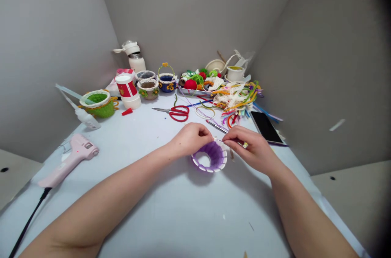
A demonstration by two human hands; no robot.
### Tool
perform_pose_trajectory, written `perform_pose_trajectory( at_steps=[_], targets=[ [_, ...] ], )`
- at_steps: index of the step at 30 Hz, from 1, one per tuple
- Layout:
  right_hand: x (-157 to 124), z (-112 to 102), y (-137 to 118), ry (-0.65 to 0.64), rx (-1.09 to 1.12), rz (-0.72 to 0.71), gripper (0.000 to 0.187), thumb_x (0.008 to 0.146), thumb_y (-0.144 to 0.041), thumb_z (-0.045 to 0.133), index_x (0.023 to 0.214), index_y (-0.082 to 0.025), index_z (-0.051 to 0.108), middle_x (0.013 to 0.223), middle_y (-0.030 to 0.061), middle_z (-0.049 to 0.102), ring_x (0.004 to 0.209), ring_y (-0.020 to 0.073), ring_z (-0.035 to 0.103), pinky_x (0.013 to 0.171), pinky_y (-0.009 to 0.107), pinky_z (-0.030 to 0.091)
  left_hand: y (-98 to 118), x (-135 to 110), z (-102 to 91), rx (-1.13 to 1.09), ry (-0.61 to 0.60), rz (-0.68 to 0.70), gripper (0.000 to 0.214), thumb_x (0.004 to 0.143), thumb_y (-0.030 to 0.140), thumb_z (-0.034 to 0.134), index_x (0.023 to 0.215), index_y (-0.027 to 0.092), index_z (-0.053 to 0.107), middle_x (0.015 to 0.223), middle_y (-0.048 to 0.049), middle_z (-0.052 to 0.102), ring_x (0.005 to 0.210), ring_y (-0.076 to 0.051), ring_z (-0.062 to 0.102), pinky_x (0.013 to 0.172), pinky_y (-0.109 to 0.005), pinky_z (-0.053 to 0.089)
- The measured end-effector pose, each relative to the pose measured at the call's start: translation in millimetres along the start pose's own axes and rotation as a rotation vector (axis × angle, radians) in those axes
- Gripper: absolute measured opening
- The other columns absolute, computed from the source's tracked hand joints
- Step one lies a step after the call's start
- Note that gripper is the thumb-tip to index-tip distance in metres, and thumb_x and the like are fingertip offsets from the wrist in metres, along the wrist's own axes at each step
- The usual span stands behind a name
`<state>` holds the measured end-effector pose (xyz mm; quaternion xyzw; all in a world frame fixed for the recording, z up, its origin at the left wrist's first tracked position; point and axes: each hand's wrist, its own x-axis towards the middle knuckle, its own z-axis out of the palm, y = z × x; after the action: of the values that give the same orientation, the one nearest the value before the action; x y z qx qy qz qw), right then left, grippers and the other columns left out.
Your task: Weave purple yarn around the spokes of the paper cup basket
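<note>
in the head view, a purple cup (218, 154) is seen at the middle of the tabletop (180, 213), between the two hands, with its open mouth tilted toward the near side. the far rim is pinched between thumb and fingers by the left hand (195, 138). by the right hand (247, 144), just right of that rim, what seems to be a thin strand (221, 141) is pinched with closed fingertips; its ends cannot be made out.

purple has been worked around the wall, so that part is judged well advanced. the slotted white edge is left bare where it shows, and no handle is seen. by comparison, a white trim and a handle are borne by the blue basket (167, 85) on the far side, so the finishing of the edge is judged undone. the red scissors (179, 113) are left lying beyond the hands.
</note>
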<state>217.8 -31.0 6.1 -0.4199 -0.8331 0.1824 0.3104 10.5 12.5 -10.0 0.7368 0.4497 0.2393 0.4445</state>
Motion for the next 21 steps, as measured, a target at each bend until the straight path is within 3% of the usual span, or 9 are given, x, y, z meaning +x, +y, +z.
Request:
perform_pose_trajectory(
  at_steps=[6,12,21],
  targets=[
    [3,9,-5,0.108,0.006,0.055,0.012,0.091,-0.025,0.054,0.083,-0.020,0.061,0.079,0.0048,0.061,0.072,0.0164,0.054,0.066,0.029,0.042,-1,0,0.9,0.008,0.005,0.002,0.024,0.073,0.036,0.056,0.078,0.016,0.068,0.075,-0.0035,0.070,0.068,-0.015,0.061,0.059,-0.023,0.046],
    [1,1,-4,-0.066,0.030,0.030,0.015,0.092,-0.026,0.051,0.084,-0.019,0.061,0.077,0.0034,0.059,0.070,0.0144,0.054,0.065,0.027,0.041,2,-2,-0.6,0.005,0.004,-0.019,0.024,0.073,0.036,0.057,0.078,0.015,0.068,0.075,-0.0037,0.069,0.068,-0.015,0.061,0.058,-0.023,0.046],
    [-1,-8,5,-0.184,0.052,0.124,0.016,0.092,-0.027,0.049,0.085,-0.020,0.061,0.077,0.0020,0.058,0.067,0.0125,0.052,0.060,0.023,0.040,0,-1,0.2,-0.012,0.002,-0.016,0.024,0.072,0.036,0.058,0.079,0.015,0.068,0.076,-0.0037,0.069,0.068,-0.015,0.060,0.058,-0.023,0.045]
  ],
)
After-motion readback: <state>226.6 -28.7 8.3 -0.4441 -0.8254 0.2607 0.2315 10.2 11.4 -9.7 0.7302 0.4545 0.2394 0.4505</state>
